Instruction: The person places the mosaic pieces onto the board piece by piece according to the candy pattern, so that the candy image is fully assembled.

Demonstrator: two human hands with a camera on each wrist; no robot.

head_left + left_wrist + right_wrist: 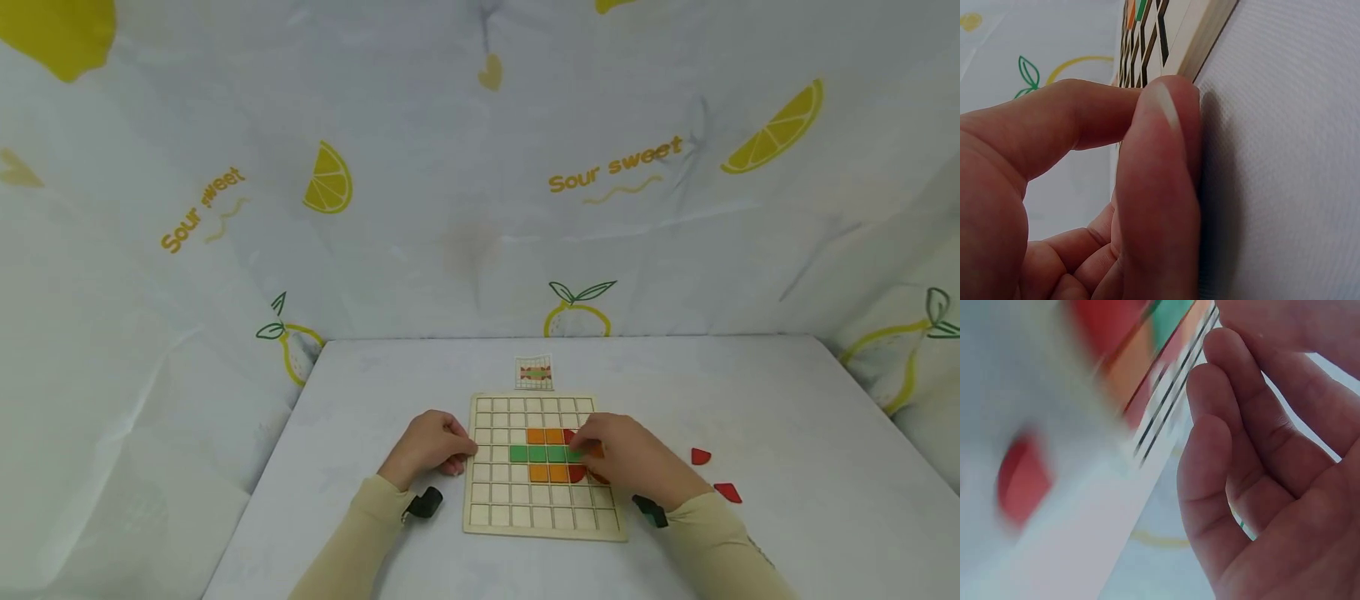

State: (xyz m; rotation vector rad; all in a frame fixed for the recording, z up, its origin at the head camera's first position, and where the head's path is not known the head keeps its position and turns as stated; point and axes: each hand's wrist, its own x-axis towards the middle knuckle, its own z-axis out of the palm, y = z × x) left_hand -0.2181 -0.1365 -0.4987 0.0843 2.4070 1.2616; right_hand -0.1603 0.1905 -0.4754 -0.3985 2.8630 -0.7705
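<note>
A pale wooden grid board [521, 517] lies flat on the table. Orange squares [556, 473], a row of green squares [537, 454] and red rounded pieces [577, 473] sit in its cells. At the board's left edge is my left hand [433, 446]; its thumb and index finger pinch the rim, as the left wrist view shows close up. My right hand [630, 457] is over the right part of the board, fingertips at the upper red piece [569, 436] and the end of the green row. Whether it holds a piece is hidden; the right wrist view shows bent fingers [1207, 462].
Two loose red pieces, one [701, 456] nearer the board and another [727, 492] closer to me, lie on the white table [810, 417] at right. A small pattern card [534, 383] lies behind the board. A lemon-print cloth [450, 167] hangs beyond the table.
</note>
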